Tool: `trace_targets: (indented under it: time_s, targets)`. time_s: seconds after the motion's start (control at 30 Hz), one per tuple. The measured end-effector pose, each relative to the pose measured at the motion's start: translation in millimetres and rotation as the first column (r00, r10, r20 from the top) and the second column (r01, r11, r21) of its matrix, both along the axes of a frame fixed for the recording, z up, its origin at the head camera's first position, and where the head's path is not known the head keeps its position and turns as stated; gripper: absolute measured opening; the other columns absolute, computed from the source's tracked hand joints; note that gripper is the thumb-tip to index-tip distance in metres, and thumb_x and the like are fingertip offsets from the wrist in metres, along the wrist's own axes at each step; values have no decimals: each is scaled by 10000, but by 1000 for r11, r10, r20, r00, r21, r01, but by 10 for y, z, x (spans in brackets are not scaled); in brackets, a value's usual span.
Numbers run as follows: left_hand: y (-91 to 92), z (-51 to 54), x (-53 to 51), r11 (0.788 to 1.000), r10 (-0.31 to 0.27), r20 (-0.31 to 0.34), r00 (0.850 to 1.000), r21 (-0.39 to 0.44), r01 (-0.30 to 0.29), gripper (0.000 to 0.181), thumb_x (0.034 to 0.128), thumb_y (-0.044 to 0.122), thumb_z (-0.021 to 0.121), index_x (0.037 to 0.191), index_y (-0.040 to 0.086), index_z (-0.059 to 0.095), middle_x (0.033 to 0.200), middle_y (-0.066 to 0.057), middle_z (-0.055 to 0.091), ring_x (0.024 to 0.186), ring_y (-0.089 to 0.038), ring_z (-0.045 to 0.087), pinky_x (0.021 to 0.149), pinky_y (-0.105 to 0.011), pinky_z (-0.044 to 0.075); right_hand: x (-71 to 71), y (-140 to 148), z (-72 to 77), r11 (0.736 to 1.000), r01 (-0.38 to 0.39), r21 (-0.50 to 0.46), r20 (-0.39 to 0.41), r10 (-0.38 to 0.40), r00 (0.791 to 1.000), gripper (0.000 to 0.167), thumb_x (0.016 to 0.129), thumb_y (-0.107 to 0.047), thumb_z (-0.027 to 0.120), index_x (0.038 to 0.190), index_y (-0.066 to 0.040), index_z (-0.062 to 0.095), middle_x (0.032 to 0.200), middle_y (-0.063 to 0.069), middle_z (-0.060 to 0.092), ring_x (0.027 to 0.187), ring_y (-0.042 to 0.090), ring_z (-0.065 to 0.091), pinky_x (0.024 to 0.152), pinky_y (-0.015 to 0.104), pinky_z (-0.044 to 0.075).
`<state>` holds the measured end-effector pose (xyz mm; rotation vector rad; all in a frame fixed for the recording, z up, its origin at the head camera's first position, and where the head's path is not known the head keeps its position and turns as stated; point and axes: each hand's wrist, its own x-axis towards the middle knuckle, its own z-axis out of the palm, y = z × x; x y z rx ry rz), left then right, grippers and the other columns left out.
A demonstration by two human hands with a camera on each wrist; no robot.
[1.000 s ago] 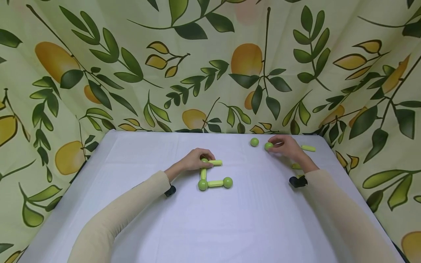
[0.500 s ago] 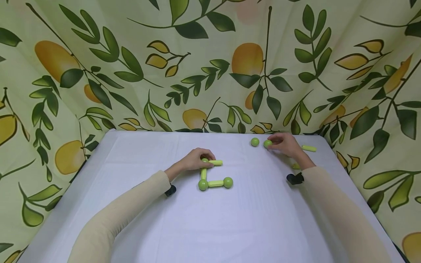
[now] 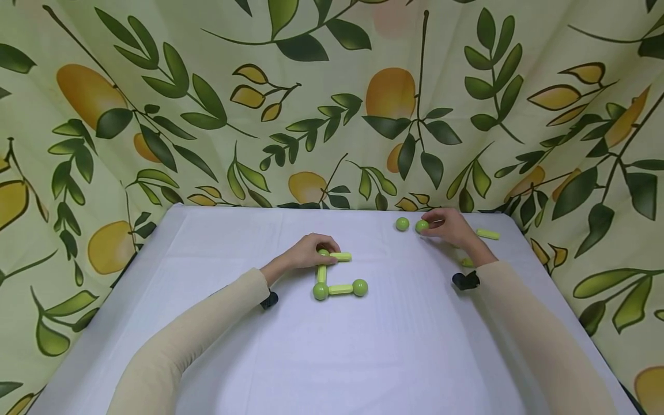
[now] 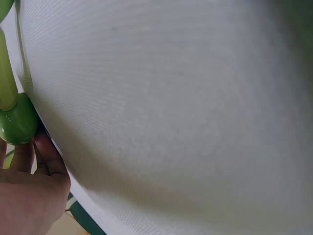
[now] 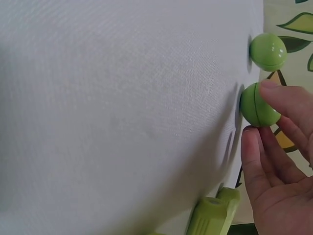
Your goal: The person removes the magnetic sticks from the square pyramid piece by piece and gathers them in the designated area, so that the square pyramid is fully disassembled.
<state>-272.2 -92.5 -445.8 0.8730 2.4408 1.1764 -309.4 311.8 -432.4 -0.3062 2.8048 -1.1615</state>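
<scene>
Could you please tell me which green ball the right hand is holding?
The far pair's right ball, pinched by the right hand; the pair's left ball lies untouched.

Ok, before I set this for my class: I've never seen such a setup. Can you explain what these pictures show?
There is no machine here, just a person working bare-handed. The wide picture comes from a camera worn on the head, looking forward and down; the two close ones are taken from the wrists. On the white-covered table sits a C-shaped frame made of green balls and yellow-green rods. The left hand grips its far corner ball. The right hand pinches a separate green ball. Next to that is another loose ball, and loose rods lie near the right arm, at least one partly hidden by it.
</scene>
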Motion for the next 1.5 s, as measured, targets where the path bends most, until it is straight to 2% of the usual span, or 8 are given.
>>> trace_targets:
  time_s: [0.3,0.67,0.77,0.97,1.03,1.13,1.3,1.5]
  targets:
    - [2,-5,-14,1000,5,3,1000,-10,-5,149,919,93,772,1061,62,738,960,14,686,921,-142,597,877,-298,482,30,38,66,1000,2,12,8,-2,1000,462,887,-120,810,1276,53,632,1238,241,628,1156,416,592,948,524,498]
    - [31,-13,-13,1000,-5,-2,1000,-12,5,147,915,81,775,1055,60,738,961,19,689,921,-135,605,881,-298,487,156,85,146,998,-14,-59,-48,11,999,459,904,-144,804,1271,70,632,1267,242,616,1162,396,588,953,491,485]
    - [48,-7,-9,1000,-2,-2,1000,-16,2,144,914,81,776,1052,63,739,960,20,688,920,-136,600,881,-300,483,184,89,141,997,-14,-75,-54,10,999,459,906,-147,803,1272,70,631,1265,242,622,1159,396,593,948,435,499]
    - [78,9,7,1000,-9,-9,1000,-15,9,145,913,76,776,1052,61,738,969,18,690,934,-139,595,887,-299,479,264,54,148,991,-22,-134,-62,14,998,419,903,-123,802,1257,43,652,1230,216,648,1114,354,624,843,209,515]
    - [93,14,12,1000,-14,-7,1000,-13,14,147,913,69,774,1055,59,738,974,15,691,940,-141,594,886,-293,478,366,-35,246,987,-43,-152,-64,34,997,391,909,-76,785,1245,70,648,1209,252,645,1094,374,631,812,175,511]
    - [118,27,30,1000,-11,-8,1000,-22,11,151,913,63,771,1060,59,738,985,11,689,954,-159,592,888,-299,477,437,-131,263,980,-83,-182,-75,70,995,377,908,-48,779,1228,98,643,1185,280,647,1065,365,645,809,165,510]
    - [143,43,58,999,14,-15,1000,-50,-15,151,911,73,777,1057,70,738,998,13,690,968,-177,583,902,-315,471,467,-263,134,971,-144,-191,-68,133,989,380,899,-82,796,1212,83,656,1151,248,666,1005,272,667,829,195,520]
    - [129,45,77,998,34,-24,999,-58,-35,167,916,94,776,1071,66,720,1017,5,687,975,-169,579,919,-312,466,533,-504,35,952,-213,-219,-58,206,977,356,881,-73,812,1167,91,675,1115,226,681,976,280,668,822,223,534]
